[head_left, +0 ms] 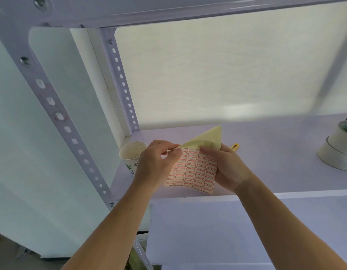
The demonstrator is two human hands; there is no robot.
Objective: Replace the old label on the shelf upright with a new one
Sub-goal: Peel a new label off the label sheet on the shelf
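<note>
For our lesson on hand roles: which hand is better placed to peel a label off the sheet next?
Probably the left hand: its fingertips pinch the top-left labels on the label sheet, while the right hand grips its right edge, steadying it.

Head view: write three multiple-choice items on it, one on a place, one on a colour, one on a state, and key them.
1. Where does the paper cup stand?
A. on the shelf board, left of the left hand
B. on the floor
C. on a chair

2. What colour are the frames printed on the label sheet?
A. blue
B. red
C. green

3. How is the sheet's top corner?
A. flat
B. bent over, yellow back showing
C. cut off

Key:
1 A: the cup stands on the board beside that hand.
2 B: rows of red frames cover the sheet.
3 B: the right hand holds the sheet at the bend, with the yellow backing above.
</note>
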